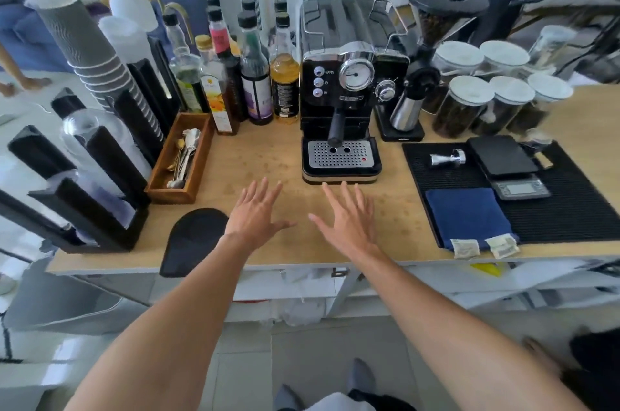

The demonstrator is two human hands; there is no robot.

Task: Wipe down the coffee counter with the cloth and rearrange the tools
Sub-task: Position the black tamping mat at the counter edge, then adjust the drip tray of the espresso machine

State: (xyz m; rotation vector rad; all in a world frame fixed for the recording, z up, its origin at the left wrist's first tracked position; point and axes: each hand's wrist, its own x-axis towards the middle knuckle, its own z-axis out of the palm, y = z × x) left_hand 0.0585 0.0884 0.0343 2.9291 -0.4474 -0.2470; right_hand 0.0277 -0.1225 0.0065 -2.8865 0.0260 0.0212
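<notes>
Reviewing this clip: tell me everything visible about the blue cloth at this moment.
The blue cloth is dark navy fabric, folded into a flat, roughly rectangular pad. It lies on the front left part of the black ribbed mat, near the counter's front edge. Two pale tags hang off its near edge. A small digital scale sits just beyond its far right corner. Neither the left hand nor the right hand touches it; both are spread open over bare wood.

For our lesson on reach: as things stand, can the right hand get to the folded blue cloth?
Probably yes. The right hand is open and empty over bare counter, and the blue cloth lies uncovered on the black mat just to its right, with nothing between them.
</notes>
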